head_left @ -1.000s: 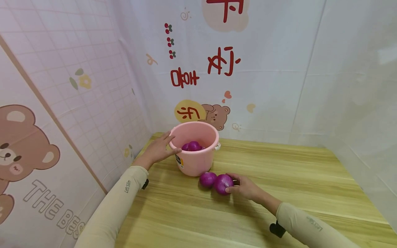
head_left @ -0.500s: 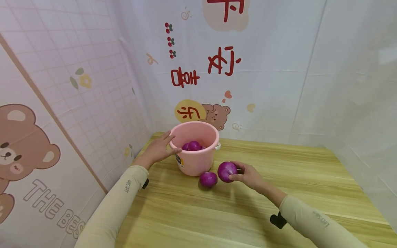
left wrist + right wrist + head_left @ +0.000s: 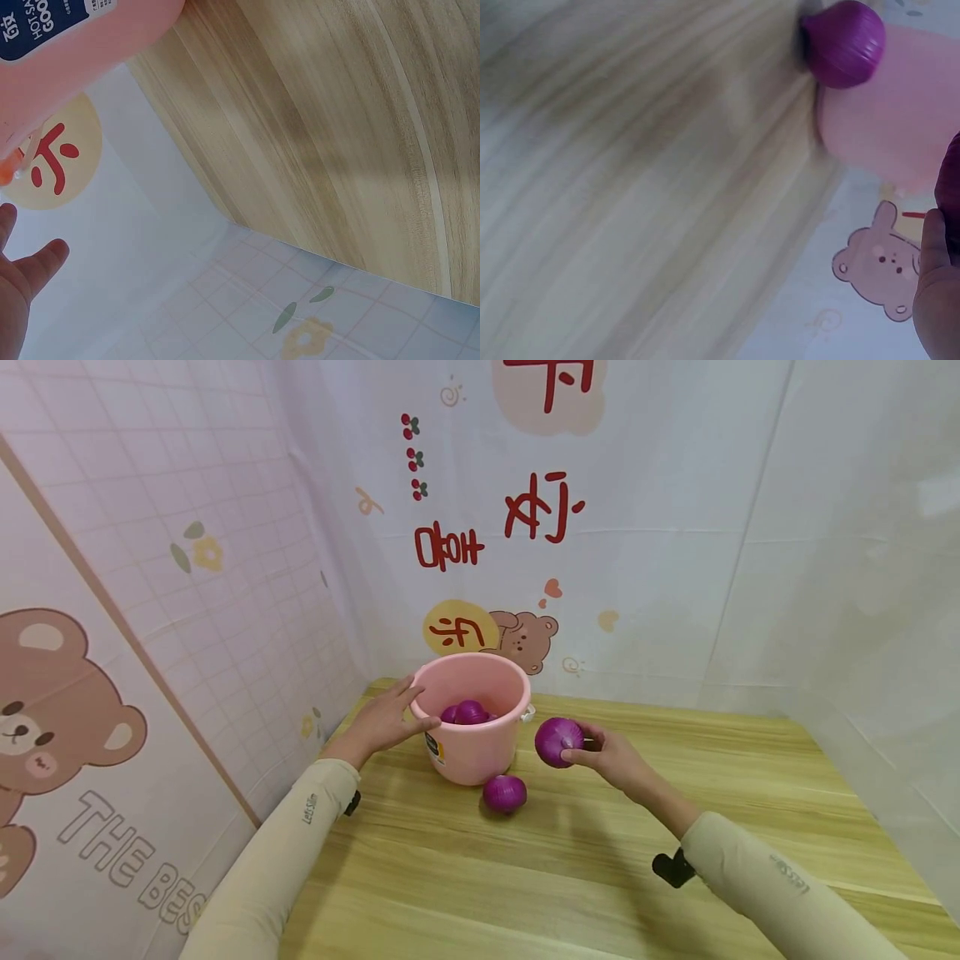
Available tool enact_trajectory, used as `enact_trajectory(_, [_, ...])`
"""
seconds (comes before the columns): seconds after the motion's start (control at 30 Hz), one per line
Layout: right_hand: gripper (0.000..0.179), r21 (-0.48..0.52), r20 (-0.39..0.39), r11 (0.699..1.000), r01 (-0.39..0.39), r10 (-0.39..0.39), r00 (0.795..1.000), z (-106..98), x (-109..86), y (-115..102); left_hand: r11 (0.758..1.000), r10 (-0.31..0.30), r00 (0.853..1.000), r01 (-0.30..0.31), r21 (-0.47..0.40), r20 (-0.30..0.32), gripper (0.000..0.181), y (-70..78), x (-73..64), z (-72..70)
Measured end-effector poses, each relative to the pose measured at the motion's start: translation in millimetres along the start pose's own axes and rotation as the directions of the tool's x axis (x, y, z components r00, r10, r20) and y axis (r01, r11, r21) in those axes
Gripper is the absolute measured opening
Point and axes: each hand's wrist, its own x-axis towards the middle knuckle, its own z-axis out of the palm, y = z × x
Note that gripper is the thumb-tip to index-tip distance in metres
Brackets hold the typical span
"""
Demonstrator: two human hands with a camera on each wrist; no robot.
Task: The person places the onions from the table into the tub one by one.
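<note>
A pink bucket (image 3: 474, 750) stands upright on the table, with several purple onions (image 3: 471, 712) inside, partly hidden by its front wall. My left hand (image 3: 384, 720) rests against the bucket's left rim, thumb and fingers spread. In the left wrist view the bucket (image 3: 82, 71) shows its dark label above that hand. To the right of the bucket, my right hand (image 3: 617, 758) holds a purple onion (image 3: 557, 742) above the table, between thumb and fingers. Another purple onion (image 3: 505, 793) lies on the table close to the bucket's front; the right wrist view shows this onion (image 3: 847, 43) too.
The wood-grain table (image 3: 712, 827) extends to the right and toward me. A printed cloth wall (image 3: 660, 568) stands behind the bucket, and another cloth wall (image 3: 217, 635) rises on the left. A white handle joint (image 3: 528, 713) sticks out at the bucket's right side.
My right hand has lifted the onion off the table, away from the other onion, raising it to near the bucket's rim height. My left hand has stayed at the rim.
</note>
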Motion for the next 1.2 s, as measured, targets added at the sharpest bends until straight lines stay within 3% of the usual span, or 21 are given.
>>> enact_trajectory(0.33, [0.068, 0.084, -0.020, 0.996, 0.012, -0.010, 1.000, -9.4, 16.5, -17.3, 1.000, 0.006, 1.000, -0.006, -0.003, 0.003, 0.095, 0.5, -0.8, -0.8])
enact_trajectory(0.57, [0.072, 0.049, -0.083, 0.997, 0.056, -0.051, 0.995, -9.5, 29.0, -30.5, 1.000, 0.019, 1.000, -0.019, 0.007, 0.004, 0.094, 0.1, 0.4, -0.5])
enact_trajectory(1.2, [0.068, 0.046, -0.180, 0.998, 0.051, -0.042, 0.983, 13.2, 62.9, -68.4, 1.000, 0.004, 1.000, -0.004, -0.004, 0.004, 0.094, 0.8, -1.0, -1.1])
